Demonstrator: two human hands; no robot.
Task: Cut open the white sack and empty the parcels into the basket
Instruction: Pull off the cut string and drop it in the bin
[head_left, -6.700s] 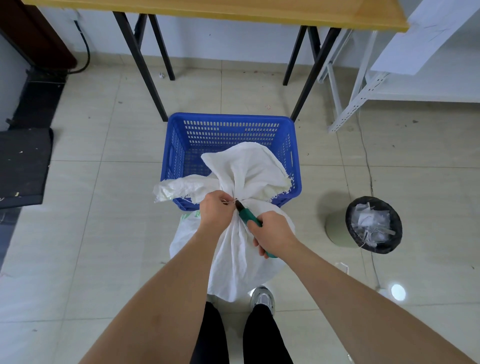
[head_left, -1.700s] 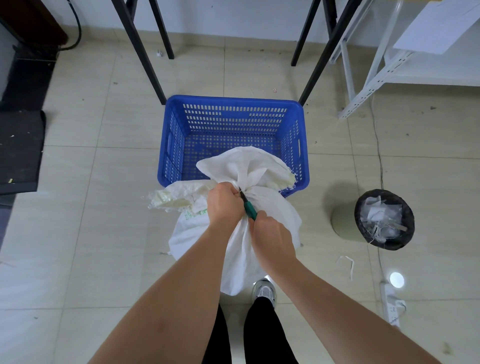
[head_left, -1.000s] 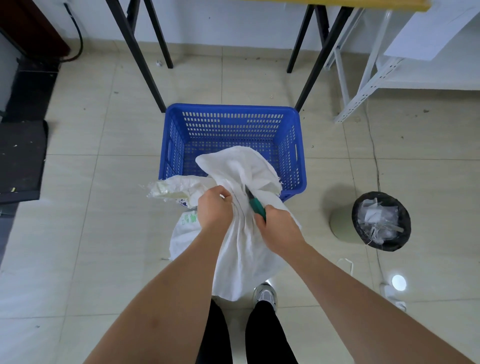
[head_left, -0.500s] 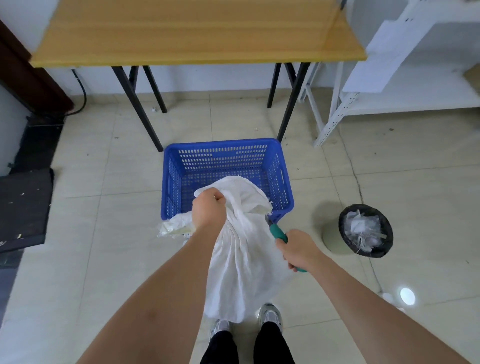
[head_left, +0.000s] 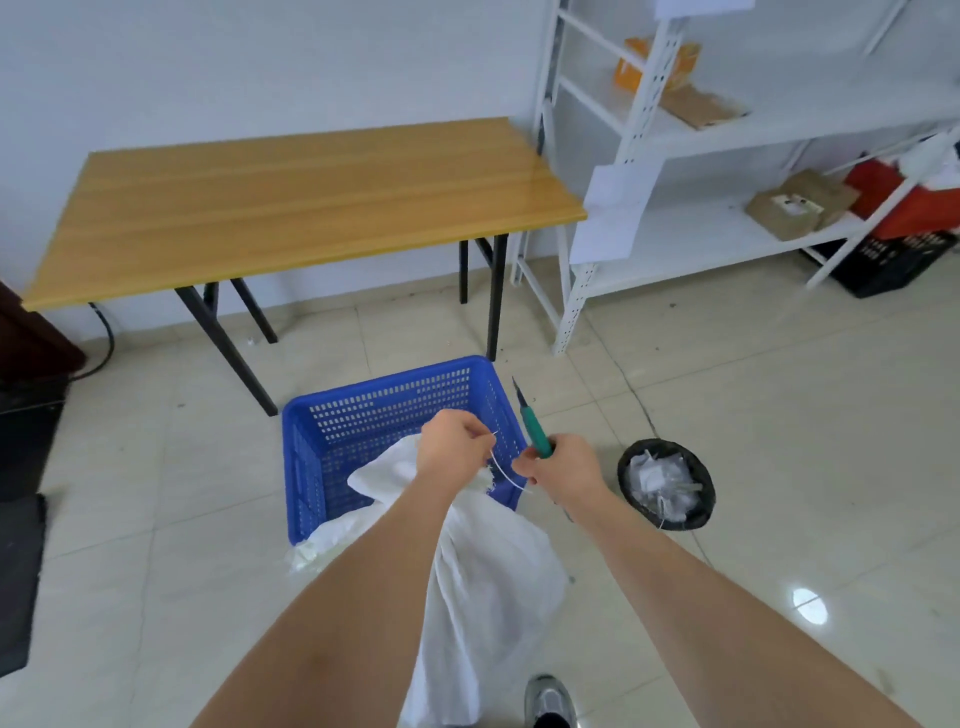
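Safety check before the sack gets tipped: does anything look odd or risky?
The green-handled knife in the right hand has its blade bare, pointing up and away beside the blue basket. The left hand pinches a loose white tie.

A parcel-sorting storeroom: white metal shelving (head_left: 649, 156) right of the wooden folding table (head_left: 291, 202) holds brown packages (head_left: 784, 208), and in front of the table a blue basket (head_left: 322, 415) stands on pale tiled floor (head_left: 779, 415).
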